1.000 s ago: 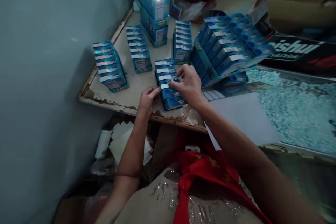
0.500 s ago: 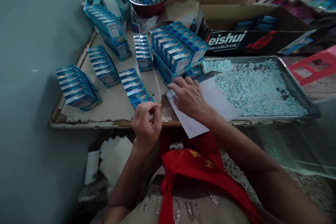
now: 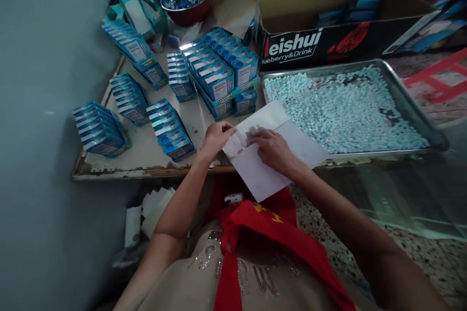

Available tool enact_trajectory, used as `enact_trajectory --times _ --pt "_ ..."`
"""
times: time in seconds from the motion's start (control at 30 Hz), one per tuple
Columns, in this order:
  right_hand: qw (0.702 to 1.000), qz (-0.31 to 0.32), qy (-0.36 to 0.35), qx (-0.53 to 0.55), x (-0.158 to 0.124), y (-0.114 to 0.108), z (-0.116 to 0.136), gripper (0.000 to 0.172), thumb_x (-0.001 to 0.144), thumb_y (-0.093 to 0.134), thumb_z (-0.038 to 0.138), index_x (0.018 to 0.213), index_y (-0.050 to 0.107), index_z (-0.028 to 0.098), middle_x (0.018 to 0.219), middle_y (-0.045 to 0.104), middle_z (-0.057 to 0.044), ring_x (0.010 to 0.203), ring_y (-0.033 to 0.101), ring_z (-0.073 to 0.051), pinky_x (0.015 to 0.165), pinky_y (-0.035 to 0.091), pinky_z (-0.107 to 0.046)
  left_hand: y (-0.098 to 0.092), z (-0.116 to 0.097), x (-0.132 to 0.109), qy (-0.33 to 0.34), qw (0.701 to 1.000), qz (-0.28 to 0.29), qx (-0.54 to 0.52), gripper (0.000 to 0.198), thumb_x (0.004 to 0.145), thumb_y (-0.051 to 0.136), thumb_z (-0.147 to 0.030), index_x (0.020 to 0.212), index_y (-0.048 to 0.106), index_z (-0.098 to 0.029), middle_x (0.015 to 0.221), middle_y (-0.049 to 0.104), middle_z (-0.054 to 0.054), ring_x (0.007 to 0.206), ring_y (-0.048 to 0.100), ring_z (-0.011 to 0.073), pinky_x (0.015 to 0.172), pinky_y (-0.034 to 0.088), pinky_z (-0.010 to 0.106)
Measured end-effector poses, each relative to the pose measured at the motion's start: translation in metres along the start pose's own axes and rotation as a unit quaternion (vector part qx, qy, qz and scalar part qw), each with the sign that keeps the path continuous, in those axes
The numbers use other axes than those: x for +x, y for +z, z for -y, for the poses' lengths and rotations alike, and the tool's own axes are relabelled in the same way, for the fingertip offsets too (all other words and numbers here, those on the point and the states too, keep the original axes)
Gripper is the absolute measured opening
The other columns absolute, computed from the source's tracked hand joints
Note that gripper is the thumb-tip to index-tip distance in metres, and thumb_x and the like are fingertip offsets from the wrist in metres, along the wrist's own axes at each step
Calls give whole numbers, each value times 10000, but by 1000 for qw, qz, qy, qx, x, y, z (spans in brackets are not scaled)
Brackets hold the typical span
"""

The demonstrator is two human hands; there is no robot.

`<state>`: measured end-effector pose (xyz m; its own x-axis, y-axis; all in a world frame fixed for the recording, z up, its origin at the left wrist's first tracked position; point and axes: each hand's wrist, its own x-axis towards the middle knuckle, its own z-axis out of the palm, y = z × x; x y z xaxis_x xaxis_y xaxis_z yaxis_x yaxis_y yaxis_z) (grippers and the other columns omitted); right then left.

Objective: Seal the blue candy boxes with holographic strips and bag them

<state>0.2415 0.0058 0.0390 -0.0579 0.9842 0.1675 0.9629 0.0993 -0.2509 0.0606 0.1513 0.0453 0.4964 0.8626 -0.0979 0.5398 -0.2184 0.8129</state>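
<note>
My left hand (image 3: 216, 137) pinches the left edge of a white sheet of paper (image 3: 272, 155) that lies over the table's front edge. My right hand (image 3: 272, 148) rests on the sheet with its fingertips curled and pressed together near small stickers at the sheet's upper left; whether they grip one I cannot make out. Just left of my left hand stands a short row of small blue boxes (image 3: 170, 129). A taller block of the same blue boxes (image 3: 219, 73) stands behind the sheet.
More rows of blue boxes (image 3: 98, 129) line the worn table (image 3: 146, 167) toward the wall. A metal tray (image 3: 401, 102) of pale blue tablets sits at right. Behind are a black carton (image 3: 328, 41) and a red bowl (image 3: 186, 2). White paper scraps lie on the floor.
Both hands left the row of blue boxes. My right hand went to the white sheet first, then my left hand came up and took its left edge. The view swung right.
</note>
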Motion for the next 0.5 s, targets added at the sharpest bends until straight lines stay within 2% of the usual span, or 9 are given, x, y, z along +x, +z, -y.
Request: enact_trajectory --times 0.13,0.23,0.33,0.4,0.5 --pt "999 -39 -10 -11 24 -21 3 365 1039 479 150 1293 742 169 1276 732 -146 1116 600 -323 913 431 -427 -3 -16 -5 24 999 -27 -12 78 876 733 -221 828 789 -196 819 775 40 756 664 190 706 441 296" --pt "997 -30 -39 -63 44 -26 10 369 1086 422 188 1300 721 153 1275 722 -161 1124 578 -342 889 406 -438 -6 -25 -8 38 999 -33 1 97 886 709 -194 842 795 -204 836 779 45 782 672 199 729 452 307" --pt "994 -13 -66 -86 52 -19 16 372 1103 399 202 1293 716 164 1317 712 -156 1119 572 -336 879 397 -440 -10 -25 -10 37 998 -42 7 111 883 691 -168 831 784 -200 828 773 42 785 667 197 747 461 311" --pt "993 -24 -77 -88 51 -12 17 391 1109 388 212 1360 684 163 1398 688 -160 1126 572 -332 891 403 -446 -11 -22 -12 33 999 -35 6 107 882 693 -167 830 781 -199 834 772 38 789 665 193 758 466 309" --pt "992 -39 -91 -84 46 -1 16 434 1103 370 189 1443 632 128 1418 688 -174 1133 581 -332 935 420 -457 -10 -16 -14 16 1000 -25 -1 108 891 688 -173 849 785 -195 858 777 36 818 674 192 774 468 306"
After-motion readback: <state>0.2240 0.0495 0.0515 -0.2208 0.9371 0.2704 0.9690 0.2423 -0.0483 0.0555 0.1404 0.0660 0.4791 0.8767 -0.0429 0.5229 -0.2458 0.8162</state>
